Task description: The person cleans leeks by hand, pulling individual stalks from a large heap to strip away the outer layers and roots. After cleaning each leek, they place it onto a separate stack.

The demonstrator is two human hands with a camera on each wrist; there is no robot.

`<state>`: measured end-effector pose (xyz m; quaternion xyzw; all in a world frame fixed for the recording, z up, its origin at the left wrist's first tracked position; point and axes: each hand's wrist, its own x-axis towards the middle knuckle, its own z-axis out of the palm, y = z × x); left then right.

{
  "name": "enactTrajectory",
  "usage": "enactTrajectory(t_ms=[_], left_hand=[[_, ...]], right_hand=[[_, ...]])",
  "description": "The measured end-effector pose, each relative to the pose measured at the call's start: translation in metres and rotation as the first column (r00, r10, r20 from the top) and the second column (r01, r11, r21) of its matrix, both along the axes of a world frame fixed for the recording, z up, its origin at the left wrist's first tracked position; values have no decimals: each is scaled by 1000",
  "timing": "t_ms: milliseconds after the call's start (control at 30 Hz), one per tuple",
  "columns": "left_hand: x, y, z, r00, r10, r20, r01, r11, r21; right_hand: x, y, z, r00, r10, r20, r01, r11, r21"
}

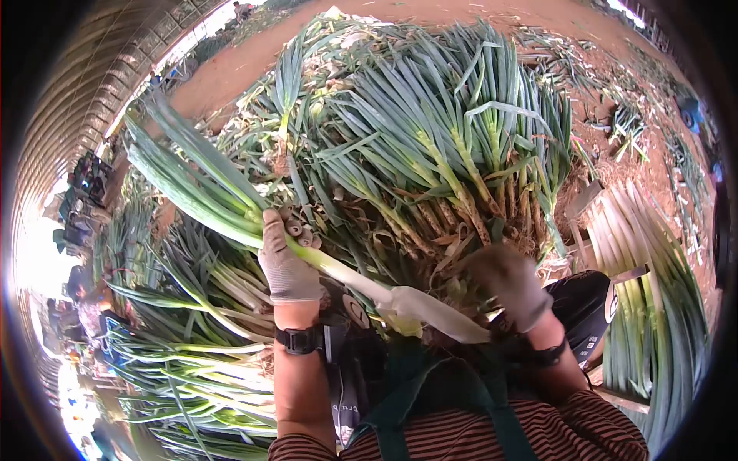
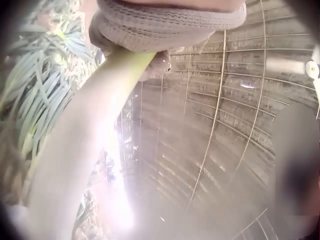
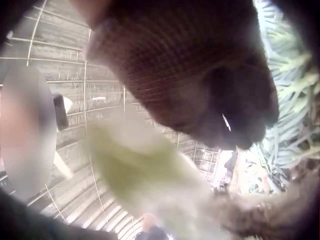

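In the head view my gloved left hand (image 1: 288,257) grips a long green onion (image 1: 350,278) near where its leaves begin. Its green leaves spread to the upper left; the white shaft slants down to the right across my lap. A pale, loosened outer skin (image 1: 407,301) flares around the lower shaft. The left wrist view shows the glove (image 2: 165,25) wrapped round the stalk (image 2: 90,110). My gloved right hand (image 1: 511,284), motion-blurred, is above the white end. Up close in the right wrist view, its fingers look bent beside a blurred green-white skin (image 3: 140,165); I cannot tell what they hold.
Upright green onions (image 1: 453,131) with soiled stems stand in front of me. More lie in a heap (image 1: 207,361) at left. At right, a bundle with clean white shafts (image 1: 638,238) rests beside my knee, near a flat metal bar (image 1: 630,274). Leaf scraps (image 1: 330,46) litter the ground beyond.
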<state>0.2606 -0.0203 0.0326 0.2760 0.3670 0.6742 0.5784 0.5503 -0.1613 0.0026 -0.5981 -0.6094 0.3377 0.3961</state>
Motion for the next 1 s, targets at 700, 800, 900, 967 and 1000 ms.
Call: enactTrajectory(t_ms=[700, 800, 900, 967, 1000], left_hand=[[-106, 9, -64, 940, 279, 196, -231, 944, -237], [-128, -2, -73, 918, 177, 355, -122, 978, -171], [-116, -2, -75, 888, 88, 451, -50, 994, -94], [-100, -1, -77, 867, -57, 495, 30, 998, 62], [-91, -1, -75, 825, -120, 552, 86, 992, 87]], right_hand=[[0, -50, -17, 433, 536, 725, -541, 798, -267], [25, -54, 27, 350, 578, 737, -415, 801, -431], [27, -26, 31, 605, 346, 717, -537, 843, 46], [-13, 10, 48, 773, 439, 459, -594, 755, 279], [-35, 25, 50, 797, 500, 338, -601, 710, 367]])
